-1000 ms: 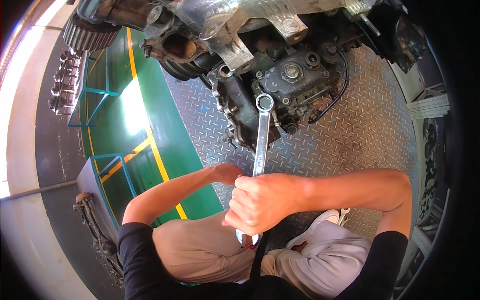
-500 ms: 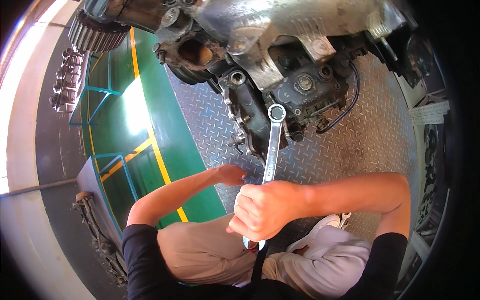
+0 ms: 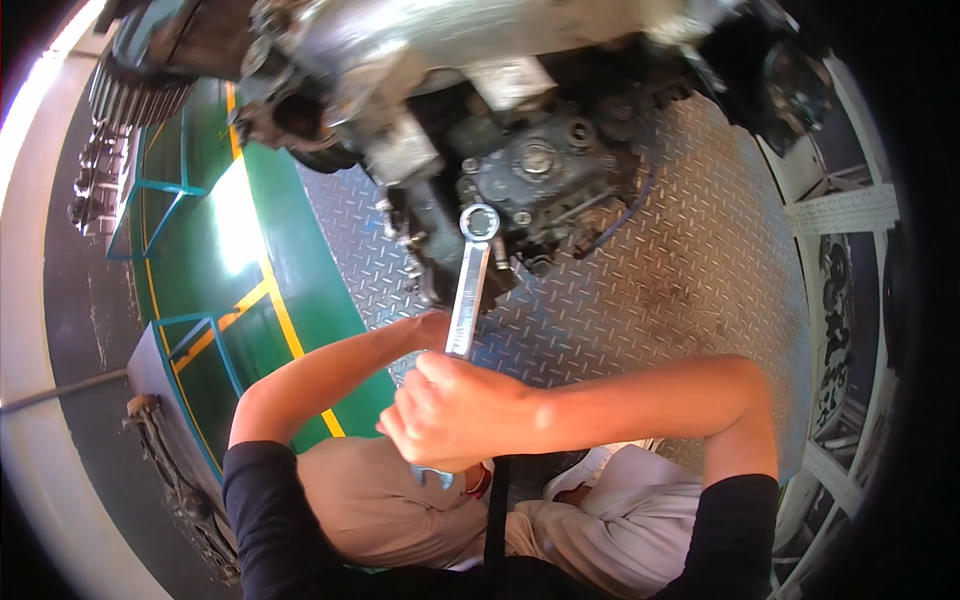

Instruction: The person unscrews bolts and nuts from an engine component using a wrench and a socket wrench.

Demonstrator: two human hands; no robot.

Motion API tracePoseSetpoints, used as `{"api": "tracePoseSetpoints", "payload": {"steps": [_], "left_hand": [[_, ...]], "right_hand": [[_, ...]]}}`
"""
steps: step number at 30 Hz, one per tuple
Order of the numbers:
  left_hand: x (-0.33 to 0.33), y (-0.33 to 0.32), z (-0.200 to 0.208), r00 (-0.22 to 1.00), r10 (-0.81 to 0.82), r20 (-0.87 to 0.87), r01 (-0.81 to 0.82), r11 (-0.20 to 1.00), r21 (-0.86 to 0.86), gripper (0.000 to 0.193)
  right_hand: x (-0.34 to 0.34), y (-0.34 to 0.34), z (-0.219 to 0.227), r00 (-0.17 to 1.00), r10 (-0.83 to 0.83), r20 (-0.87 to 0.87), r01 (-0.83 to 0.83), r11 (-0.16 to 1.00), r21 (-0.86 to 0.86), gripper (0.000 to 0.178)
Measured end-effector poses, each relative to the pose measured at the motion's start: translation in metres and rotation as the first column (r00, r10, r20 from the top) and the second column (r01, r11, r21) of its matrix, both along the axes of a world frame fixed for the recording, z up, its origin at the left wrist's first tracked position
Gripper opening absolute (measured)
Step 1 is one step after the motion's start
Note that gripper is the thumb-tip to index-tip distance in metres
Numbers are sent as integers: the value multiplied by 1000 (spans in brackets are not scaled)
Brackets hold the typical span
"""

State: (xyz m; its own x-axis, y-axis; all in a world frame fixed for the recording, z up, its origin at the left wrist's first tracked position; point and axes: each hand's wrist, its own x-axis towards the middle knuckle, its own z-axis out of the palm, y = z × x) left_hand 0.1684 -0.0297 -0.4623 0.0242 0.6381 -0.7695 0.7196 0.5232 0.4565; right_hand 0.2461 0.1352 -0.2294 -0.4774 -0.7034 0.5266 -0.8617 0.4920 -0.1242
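Note:
My right hand [image 3: 450, 412] is wrapped round the middle of a shiny steel combination wrench [image 3: 467, 300]. The wrench's ring end points away from me, in front of the dark lower housing [image 3: 535, 165] of a greasy engine; whether it touches a bolt I cannot tell. Its open jaw sticks out below my fist, over my lap. My left hand [image 3: 432, 326] reaches to the underside of the engine, left of the wrench shaft. The shaft and the engine parts hide its fingers, so what it touches does not show.
The engine's large metal body [image 3: 440, 40] hangs over the far side, somewhat blurred. Beneath lies a diamond-plate floor [image 3: 670, 270], bordering a green floor [image 3: 300, 240] with yellow lines. Blue-framed stands [image 3: 165, 188] are at the left, a pale metal rack [image 3: 845, 212] at the right.
The view has shifted, so the engine and wrench appear further left. My left hand has moved up from below the engine to its underside. The right hand keeps its grip on the wrench.

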Motion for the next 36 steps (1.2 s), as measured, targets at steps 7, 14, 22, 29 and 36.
{"api": "tracePoseSetpoints", "payload": {"steps": [7,14,22,29,36], "left_hand": [[31,18,-11,988,118,-99,-99,979,177,39],[34,-25,-35,921,369,-126,-387,904,-181,44],[12,92,57,997,53,-54,-54,999,-4,42],[32,86,75,996,88,33,-86,994,-60,38],[47,52,49,974,168,152,-171,985,12,36]], "right_hand": [[2,7,5,999,-5,-33,8,997,70,19],[-1,-23,14,994,-74,-82,76,997,24,20],[1,-16,-4,990,-137,-18,138,990,9,19],[6,-13,-8,997,-54,54,52,998,23,17],[24,44,-8,996,-29,-82,27,999,-26,16]]}}
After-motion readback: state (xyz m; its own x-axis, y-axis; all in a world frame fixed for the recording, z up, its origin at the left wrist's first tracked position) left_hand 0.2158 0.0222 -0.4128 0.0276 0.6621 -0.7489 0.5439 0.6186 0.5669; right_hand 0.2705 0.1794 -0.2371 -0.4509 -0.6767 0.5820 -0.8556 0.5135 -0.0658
